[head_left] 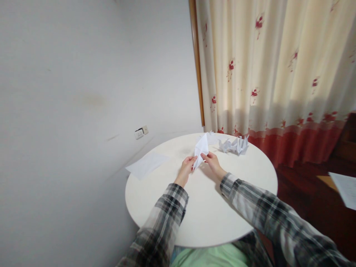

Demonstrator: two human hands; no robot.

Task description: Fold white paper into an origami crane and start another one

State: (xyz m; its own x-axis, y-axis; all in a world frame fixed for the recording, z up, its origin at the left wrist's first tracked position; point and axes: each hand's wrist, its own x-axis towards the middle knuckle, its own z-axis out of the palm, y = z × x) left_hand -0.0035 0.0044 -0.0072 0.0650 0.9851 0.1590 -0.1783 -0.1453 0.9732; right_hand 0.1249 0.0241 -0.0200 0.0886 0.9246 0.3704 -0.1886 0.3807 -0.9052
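Observation:
A folded piece of white paper (201, 147), long and pointed at its top, is held up over the round table between both hands. My left hand (187, 169) pinches its lower left edge, fingers closed. On the opposite side, the thumb and fingers of my right hand (213, 163) grip the lower right edge. The paper leans with its tip away from me. Just beyond it lie several folded white paper figures (236, 145) with pointed parts, partly overlapping one another.
The round white table (203, 211) stands close to a pale wall (83, 111) with a socket (139, 134). Flat white sheets (147, 164) lie at its left edge. A flowered curtain (258, 74) hangs behind. More paper (345, 189) shows at the far right.

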